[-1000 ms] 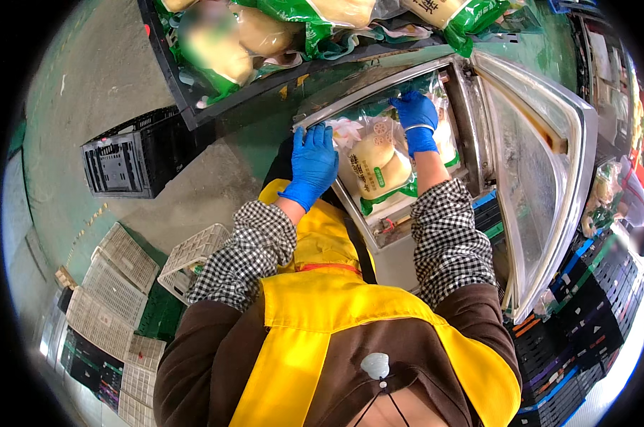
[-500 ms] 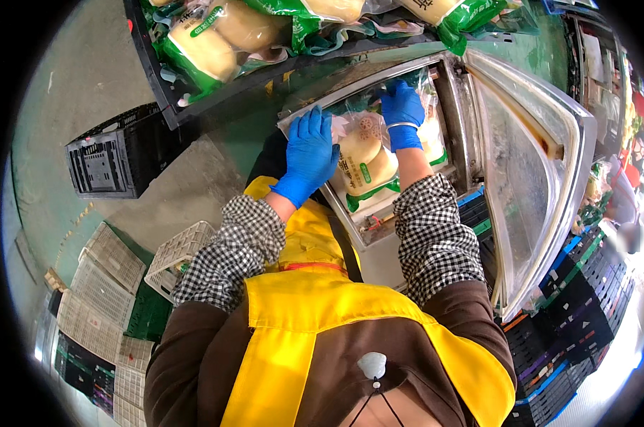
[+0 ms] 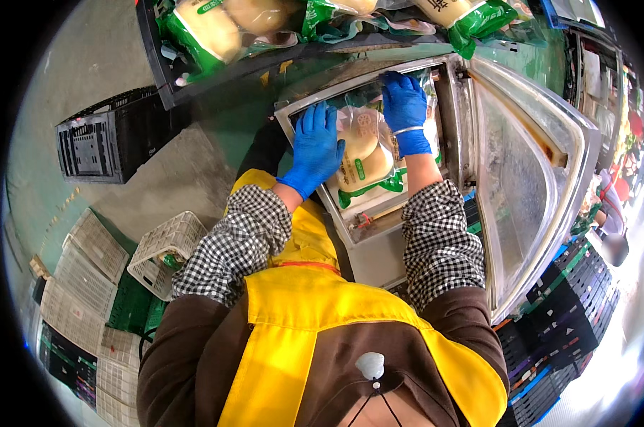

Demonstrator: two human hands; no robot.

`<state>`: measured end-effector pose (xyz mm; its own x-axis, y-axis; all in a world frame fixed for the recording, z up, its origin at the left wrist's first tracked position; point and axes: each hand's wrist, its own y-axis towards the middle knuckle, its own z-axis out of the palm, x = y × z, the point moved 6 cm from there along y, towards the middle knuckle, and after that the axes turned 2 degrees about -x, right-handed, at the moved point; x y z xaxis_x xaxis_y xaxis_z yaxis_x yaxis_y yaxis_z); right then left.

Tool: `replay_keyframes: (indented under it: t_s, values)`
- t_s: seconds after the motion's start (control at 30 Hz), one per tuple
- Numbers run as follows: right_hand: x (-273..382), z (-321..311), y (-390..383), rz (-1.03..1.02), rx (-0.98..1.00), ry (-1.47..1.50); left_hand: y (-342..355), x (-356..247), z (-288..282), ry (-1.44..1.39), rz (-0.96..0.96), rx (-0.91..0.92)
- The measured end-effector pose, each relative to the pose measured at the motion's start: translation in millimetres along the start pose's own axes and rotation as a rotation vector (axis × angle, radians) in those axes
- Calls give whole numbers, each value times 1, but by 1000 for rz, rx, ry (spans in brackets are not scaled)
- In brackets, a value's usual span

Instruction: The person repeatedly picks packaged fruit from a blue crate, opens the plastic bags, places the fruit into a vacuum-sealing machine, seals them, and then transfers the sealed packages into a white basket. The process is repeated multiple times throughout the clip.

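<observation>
A clear plastic bag of lotus root (image 3: 368,153) with green printing lies in the metal chamber of a machine like a vacuum sealer (image 3: 389,231). My left hand (image 3: 313,147), in a blue glove, rests with fingers stretched along the bag's upper left edge, by the chamber rim. My right hand (image 3: 405,114), also gloved in blue, lies fingers forward over the bag's top right part, its fingertips near the chamber's far rim. Part of another bag (image 3: 430,128) shows right of that hand. The transparent lid (image 3: 528,185) stands swung open on the right.
Beyond the machine, a dark crate (image 3: 162,78) holds several filled lotus root bags (image 3: 212,35). A black crate (image 3: 91,146) stands on the floor at left. White baskets (image 3: 167,245) are at lower left, and stacked black crates (image 3: 567,306) at lower right.
My right hand has moved slightly forward and its fingers are straighter over the bag's top. My left hand stays near the left edge. The view has shifted a little.
</observation>
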<state>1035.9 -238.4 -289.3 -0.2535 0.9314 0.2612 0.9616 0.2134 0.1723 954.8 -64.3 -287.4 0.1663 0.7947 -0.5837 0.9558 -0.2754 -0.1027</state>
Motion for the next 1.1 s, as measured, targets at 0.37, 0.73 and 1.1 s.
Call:
replay_keyframes:
  t_s: [0.37, 0.73, 1.1]
  values:
    - [4, -8, -12, -7, -55, 2, 4, -4, 0, 16, -15, -57]
    - [-22, -9, -32, 247, 40, -136, -2, -3, 11, -7, -12, 7]
    - [-32, 28, -37, 354, 75, -115, -6, -2, 9, 14, 8, -2]
